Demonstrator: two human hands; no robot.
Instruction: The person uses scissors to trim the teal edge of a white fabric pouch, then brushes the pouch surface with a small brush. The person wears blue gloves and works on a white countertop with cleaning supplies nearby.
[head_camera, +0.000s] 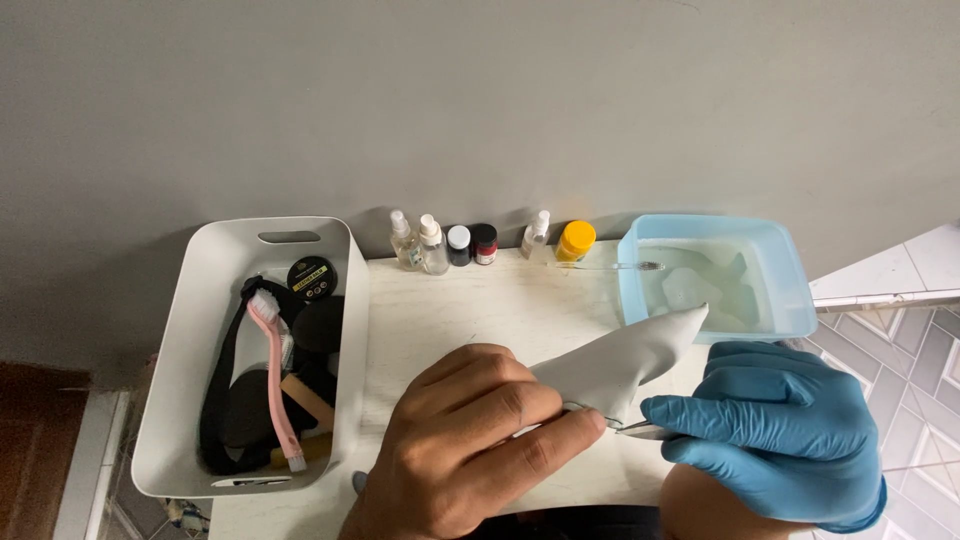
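1. Left hand (470, 440), bare, sits at the near edge of the table (450, 300). Thumb and forefinger are pressed together, pinching the lower end of a grey cloth-like piece (625, 360); the other fingers are curled under.
2. Right hand (775, 425), in a blue glove, lies just beside it at the near right corner. Its fingers are closed around a thin metal tool (635, 428), probably tweezers, whose tip touches the grey piece near the left forefinger.
3. The grey piece rises from the pinch toward the far right; its upper tip touches or overlaps the near rim of the light blue tub (795, 275). Cannot tell which.
4. The tub holds clear liquid and pale soaking pieces; a slim tool (615, 266) lies across its far left rim.
5. Small bottles and jars (480, 243) stand in a row along the far edge. A white bin (180, 350) with a pink brush (272, 380) stands at the left edge.
6. Risk, judged: the metal tip works close to the bare forefinger; a slip could prick skin.
7. Risk, judged: a hard pull could tear the piece or break the pinch, dropping it.
8. Risk, judged: the gloved wrist could knock the tub and spill liquid.
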